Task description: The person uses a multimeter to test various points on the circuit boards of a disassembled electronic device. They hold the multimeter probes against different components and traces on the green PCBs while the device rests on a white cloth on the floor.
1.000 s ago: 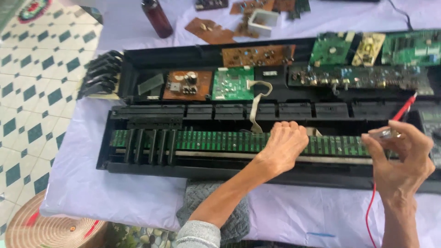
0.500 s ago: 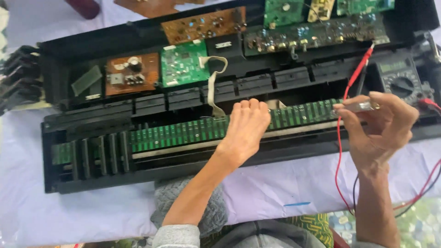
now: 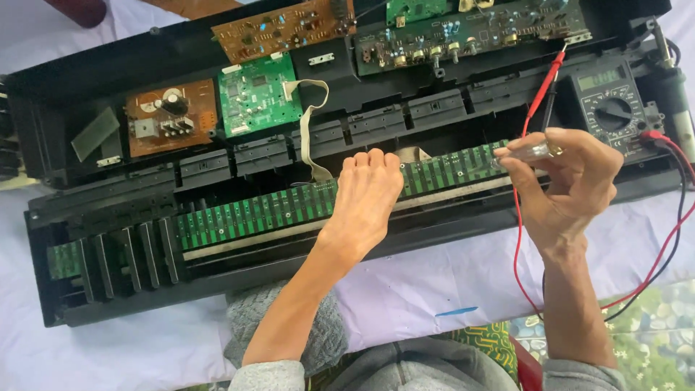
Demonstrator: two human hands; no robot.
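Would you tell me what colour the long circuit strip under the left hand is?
Green, seen in the head view: the long circuit strip under the left hand.

Two hands (image 3: pixel 365 195), one multimeter (image 3: pixel 614 108), two brown boards (image 3: pixel 170 117).

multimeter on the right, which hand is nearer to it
Right. The right hand, pinching a probe, sits just beside the multimeter; the left hand rests flat on the green key contact board, well off toward the middle.

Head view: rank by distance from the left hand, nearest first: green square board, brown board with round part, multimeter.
From the left hand, resting on the long green key strip:
1. Green square board, up and to its left.
2. Brown board with round part, farther left.
3. Multimeter, far right, beyond the right hand.
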